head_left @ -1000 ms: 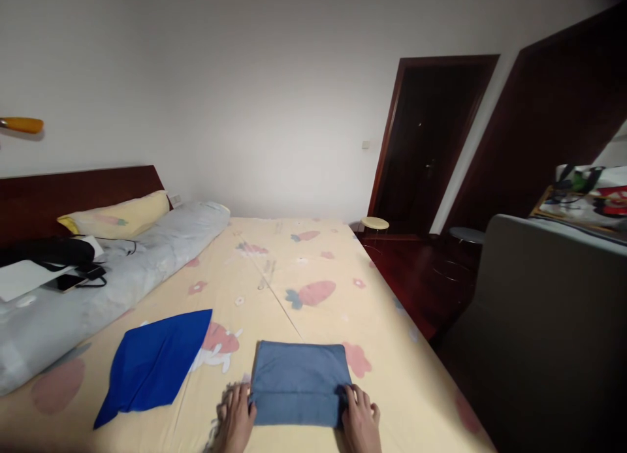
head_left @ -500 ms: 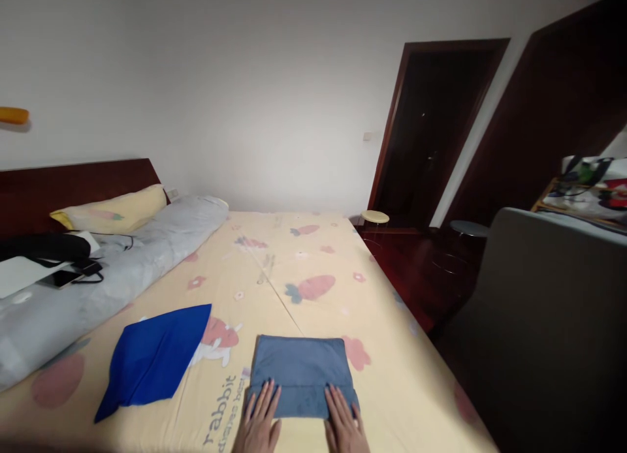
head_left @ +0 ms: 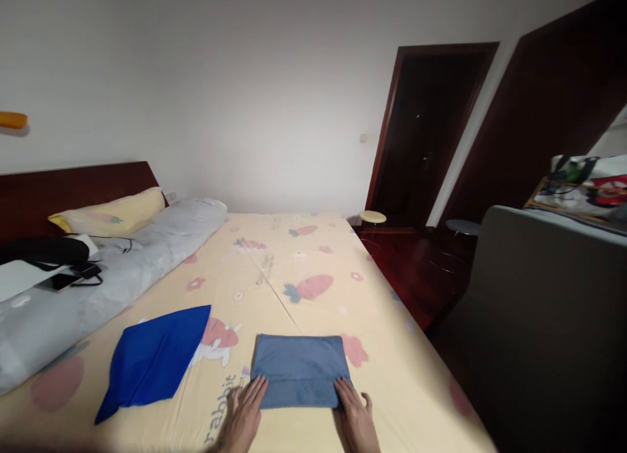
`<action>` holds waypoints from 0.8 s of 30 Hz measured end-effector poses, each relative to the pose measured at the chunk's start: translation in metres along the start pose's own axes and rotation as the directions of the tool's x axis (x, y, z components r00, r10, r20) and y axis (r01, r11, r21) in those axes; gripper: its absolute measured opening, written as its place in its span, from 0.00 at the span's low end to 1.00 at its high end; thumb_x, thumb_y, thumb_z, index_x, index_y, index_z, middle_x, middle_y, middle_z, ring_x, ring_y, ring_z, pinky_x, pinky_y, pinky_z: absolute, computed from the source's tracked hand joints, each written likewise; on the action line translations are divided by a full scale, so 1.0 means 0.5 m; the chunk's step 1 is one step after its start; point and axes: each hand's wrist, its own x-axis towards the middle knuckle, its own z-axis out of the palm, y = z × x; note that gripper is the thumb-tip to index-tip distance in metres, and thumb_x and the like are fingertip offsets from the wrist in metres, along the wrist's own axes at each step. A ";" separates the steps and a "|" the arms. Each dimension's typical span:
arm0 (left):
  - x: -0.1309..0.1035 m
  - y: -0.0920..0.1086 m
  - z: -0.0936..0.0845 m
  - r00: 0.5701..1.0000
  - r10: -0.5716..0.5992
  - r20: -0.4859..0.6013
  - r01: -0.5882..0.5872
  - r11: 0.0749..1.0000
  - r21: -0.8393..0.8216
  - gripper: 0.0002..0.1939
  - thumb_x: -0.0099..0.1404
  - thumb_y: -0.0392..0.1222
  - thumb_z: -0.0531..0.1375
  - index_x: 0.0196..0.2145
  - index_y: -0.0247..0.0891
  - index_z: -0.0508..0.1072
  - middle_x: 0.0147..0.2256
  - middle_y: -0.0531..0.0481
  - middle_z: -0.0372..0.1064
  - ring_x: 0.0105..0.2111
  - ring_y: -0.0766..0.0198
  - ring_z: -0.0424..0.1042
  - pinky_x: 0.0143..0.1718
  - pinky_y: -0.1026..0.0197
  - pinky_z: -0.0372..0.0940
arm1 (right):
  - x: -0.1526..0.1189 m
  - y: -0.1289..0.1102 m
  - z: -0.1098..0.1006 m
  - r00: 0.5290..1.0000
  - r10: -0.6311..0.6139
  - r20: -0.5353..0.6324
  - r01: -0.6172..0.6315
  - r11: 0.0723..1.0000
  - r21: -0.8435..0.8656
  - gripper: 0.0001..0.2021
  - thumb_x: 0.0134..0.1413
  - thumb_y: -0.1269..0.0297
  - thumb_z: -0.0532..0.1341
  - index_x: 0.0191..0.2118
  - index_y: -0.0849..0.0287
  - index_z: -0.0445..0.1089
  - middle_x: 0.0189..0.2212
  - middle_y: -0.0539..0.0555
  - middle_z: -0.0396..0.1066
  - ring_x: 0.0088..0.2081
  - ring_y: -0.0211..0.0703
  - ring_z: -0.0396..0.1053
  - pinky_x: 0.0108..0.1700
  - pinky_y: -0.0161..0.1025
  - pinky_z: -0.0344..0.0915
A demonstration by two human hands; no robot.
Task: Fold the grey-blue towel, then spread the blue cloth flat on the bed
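A folded grey-blue cloth [head_left: 300,368] lies flat on the yellow bed sheet [head_left: 304,270] close to the near edge. My left hand [head_left: 243,417] lies flat at its near left corner, fingertips touching the cloth. At the near right corner my right hand [head_left: 355,419] rests the same way, fingers spread. Neither hand grips anything. A bright blue cloth [head_left: 154,358] lies to the left, apart from both hands.
A rolled grey quilt [head_left: 108,277] and a yellow pillow [head_left: 112,213] lie along the dark headboard, with a phone [head_left: 61,281] and black items on the quilt. A grey chair back [head_left: 543,309] stands right of the bed. Two stools [head_left: 372,218] and a dark doorway are beyond.
Both hands slid from the cloth's top surface outward to its near corners. The cloth stays in place; the camera shifted slightly.
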 end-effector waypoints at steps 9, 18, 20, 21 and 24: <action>-0.050 -0.040 0.000 0.998 0.015 -0.064 -0.031 0.969 -0.244 0.27 0.53 0.30 0.54 0.49 0.50 0.74 0.50 0.52 0.75 0.51 0.57 0.71 0.58 0.50 0.62 | -0.050 0.013 -0.047 0.994 -0.074 0.076 0.057 0.977 0.204 0.20 0.51 0.66 0.53 0.50 0.49 0.69 0.50 0.53 0.74 0.52 0.51 0.68 0.55 0.51 0.55; 0.008 -0.014 -0.038 0.899 -0.438 -0.018 0.396 0.830 -0.393 0.17 0.57 0.35 0.52 0.42 0.43 0.73 0.42 0.51 0.77 0.45 0.62 0.73 0.49 0.63 0.64 | 0.003 -0.008 -0.065 0.989 0.145 0.026 -0.147 0.966 0.213 0.26 0.51 0.65 0.50 0.58 0.56 0.61 0.52 0.58 0.70 0.51 0.50 0.67 0.54 0.48 0.60; 0.019 -0.007 -0.048 0.876 -0.482 -0.009 0.456 0.835 -0.307 0.17 0.59 0.36 0.52 0.45 0.41 0.72 0.45 0.48 0.76 0.48 0.60 0.72 0.51 0.59 0.63 | 0.014 -0.003 -0.052 0.989 0.134 -0.066 -0.125 0.984 0.125 0.23 0.53 0.66 0.50 0.56 0.55 0.63 0.51 0.58 0.71 0.51 0.52 0.67 0.53 0.49 0.60; 0.022 -0.002 -0.048 0.862 -0.507 -0.026 0.485 0.838 -0.251 0.18 0.59 0.37 0.52 0.46 0.40 0.72 0.47 0.46 0.75 0.50 0.57 0.70 0.53 0.56 0.62 | 0.016 -0.002 -0.044 0.985 0.126 -0.118 -0.118 0.990 0.077 0.23 0.53 0.67 0.50 0.55 0.54 0.64 0.51 0.59 0.71 0.52 0.53 0.67 0.53 0.50 0.60; 0.027 0.031 -0.023 0.879 -0.451 -0.154 0.442 0.892 -0.094 0.25 0.61 0.32 0.47 0.55 0.38 0.68 0.57 0.42 0.68 0.58 0.52 0.64 0.56 0.47 0.59 | 0.016 -0.019 -0.010 0.962 0.060 -0.265 -0.069 0.997 -0.025 0.27 0.52 0.72 0.49 0.58 0.51 0.63 0.58 0.58 0.66 0.57 0.53 0.64 0.54 0.52 0.59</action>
